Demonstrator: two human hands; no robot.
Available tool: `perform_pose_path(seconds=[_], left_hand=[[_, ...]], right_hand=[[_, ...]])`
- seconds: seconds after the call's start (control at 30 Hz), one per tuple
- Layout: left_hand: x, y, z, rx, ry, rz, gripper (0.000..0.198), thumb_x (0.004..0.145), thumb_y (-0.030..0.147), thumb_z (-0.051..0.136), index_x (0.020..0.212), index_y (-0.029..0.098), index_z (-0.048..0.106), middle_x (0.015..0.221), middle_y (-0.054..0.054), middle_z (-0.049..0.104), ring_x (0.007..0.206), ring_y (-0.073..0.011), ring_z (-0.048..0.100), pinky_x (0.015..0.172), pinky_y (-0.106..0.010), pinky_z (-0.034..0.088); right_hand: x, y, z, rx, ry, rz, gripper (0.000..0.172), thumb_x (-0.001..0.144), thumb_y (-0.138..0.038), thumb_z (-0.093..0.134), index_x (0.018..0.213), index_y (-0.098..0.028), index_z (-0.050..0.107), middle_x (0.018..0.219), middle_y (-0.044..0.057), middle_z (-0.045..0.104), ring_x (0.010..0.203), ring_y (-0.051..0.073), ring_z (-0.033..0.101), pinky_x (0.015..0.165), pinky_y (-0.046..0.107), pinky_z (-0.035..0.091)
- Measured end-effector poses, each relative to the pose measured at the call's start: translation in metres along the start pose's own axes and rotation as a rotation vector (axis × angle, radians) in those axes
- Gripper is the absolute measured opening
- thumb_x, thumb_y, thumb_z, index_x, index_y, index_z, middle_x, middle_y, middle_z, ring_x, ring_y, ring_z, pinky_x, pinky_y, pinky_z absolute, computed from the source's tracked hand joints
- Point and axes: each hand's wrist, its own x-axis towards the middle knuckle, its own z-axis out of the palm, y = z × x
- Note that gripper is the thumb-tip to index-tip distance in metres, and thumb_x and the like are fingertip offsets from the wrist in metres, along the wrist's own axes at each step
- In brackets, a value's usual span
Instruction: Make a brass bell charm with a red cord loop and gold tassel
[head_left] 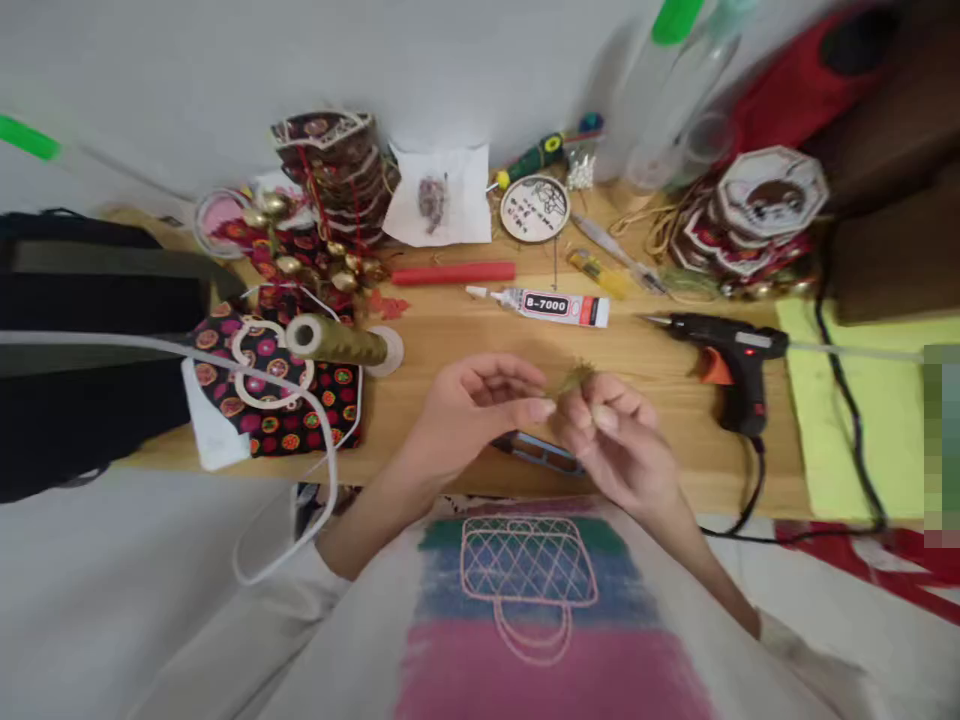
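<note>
My right hand (622, 430) is closed, thumb against fingers, on a small tuft of olive-green thread (577, 375) whose loose ends stick up above the fingers. Close beside it, my left hand (480, 410) has curled fingers, with the thumb tip near the fingertips; anything pinched there is too fine to make out. Below both hands, a tool with a blue-grey handle (547, 455) lies near the table's front edge, partly covered by them. A spool of olive-green thread (341, 343) rests to the left.
Behind my hands lie a B-7000 glue tube (559, 306), a red stick (454, 272) and a yellow cutter (596, 272). A hot glue gun (731, 360) with a cord sits right, beside yellow paper (862, 430). Patterned fabric (337, 405) and a white cable (330, 470) are left.
</note>
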Motion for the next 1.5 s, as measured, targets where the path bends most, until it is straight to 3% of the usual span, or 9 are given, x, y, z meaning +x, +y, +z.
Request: perform_pose_path(seconds=[0.33,0.7,0.93,1.17,1.5], left_hand=[[0.002,0.003,-0.005,0.012,0.045,0.05,0.021,0.055,0.016,0.083,0.07,0.015,0.069,0.064,0.003,0.067,0.056,-0.0047,0.059,0.057,-0.015,0.05],[0.013,0.004,-0.017,-0.021,0.143,0.003,0.028,0.047,0.019,0.085,0.068,0.013,0.068,0.058,0.002,0.065,0.054,-0.0065,0.058,0.055,-0.017,0.049],[0.018,0.002,-0.022,0.132,0.249,0.12,0.023,0.048,0.017,0.081,0.067,0.014,0.068,0.06,0.002,0.066,0.055,-0.0069,0.057,0.057,-0.019,0.05],[0.016,0.004,-0.019,0.188,0.328,0.253,0.019,0.053,0.015,0.08,0.068,0.015,0.069,0.061,0.001,0.068,0.056,-0.0077,0.06,0.058,-0.018,0.051],[0.0,0.025,-0.015,-0.046,0.143,0.082,0.025,0.047,0.012,0.084,0.068,0.017,0.072,0.063,0.001,0.071,0.058,-0.0075,0.064,0.059,-0.016,0.053]], right_hand=[[-0.003,-0.004,-0.006,-0.027,0.059,0.029,0.009,0.071,-0.02,0.075,0.069,-0.018,0.066,0.063,-0.003,0.059,0.05,0.006,0.054,0.049,0.016,0.045],[-0.004,-0.001,-0.011,-0.02,0.132,0.06,0.012,0.068,-0.021,0.077,0.067,-0.018,0.065,0.061,-0.003,0.055,0.047,0.005,0.049,0.046,0.016,0.043],[0.001,0.004,-0.016,-0.045,0.177,0.08,0.015,0.063,-0.022,0.079,0.066,-0.018,0.065,0.061,-0.003,0.058,0.047,0.005,0.049,0.047,0.017,0.043],[0.006,0.006,-0.014,-0.078,0.139,0.076,0.017,0.063,-0.023,0.08,0.065,-0.019,0.064,0.061,-0.003,0.06,0.047,0.006,0.052,0.047,0.018,0.042],[0.009,-0.003,-0.006,-0.566,0.176,-0.089,0.013,0.075,-0.024,0.069,0.067,-0.019,0.061,0.065,-0.002,0.063,0.061,0.01,0.058,0.063,0.024,0.046]])
